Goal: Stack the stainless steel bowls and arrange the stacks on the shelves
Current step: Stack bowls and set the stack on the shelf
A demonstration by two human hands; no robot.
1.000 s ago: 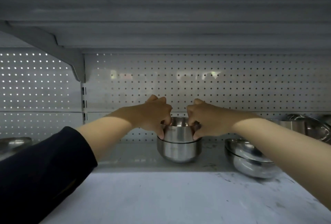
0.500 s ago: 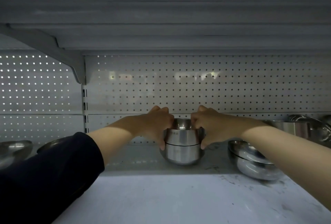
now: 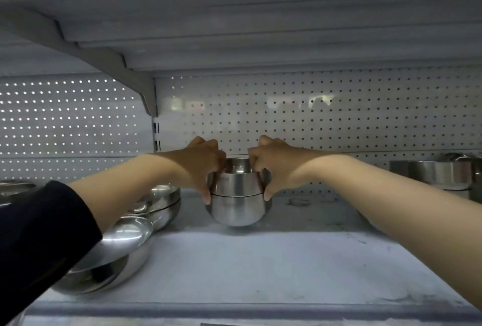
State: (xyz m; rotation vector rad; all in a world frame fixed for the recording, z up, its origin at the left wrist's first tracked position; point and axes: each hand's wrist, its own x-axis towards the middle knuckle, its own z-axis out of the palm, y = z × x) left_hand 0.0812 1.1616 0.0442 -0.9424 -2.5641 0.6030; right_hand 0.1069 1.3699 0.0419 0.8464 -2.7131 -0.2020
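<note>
Two hands, left hand (image 3: pixel 202 166) and right hand (image 3: pixel 271 169), clasp the small bowl stack (image 3: pixel 238 200) on the shelf (image 3: pixel 260 268), right of the larger bowls (image 3: pixel 125 234); placement seems underway, release likely next.

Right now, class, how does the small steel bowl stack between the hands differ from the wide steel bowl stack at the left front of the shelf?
The small steel bowl stack is narrow, deep and upright, held by the left hand and right hand. The wide steel bowl stack is broad, shallow, tilted and untouched. Both are shiny nested steel.
</note>
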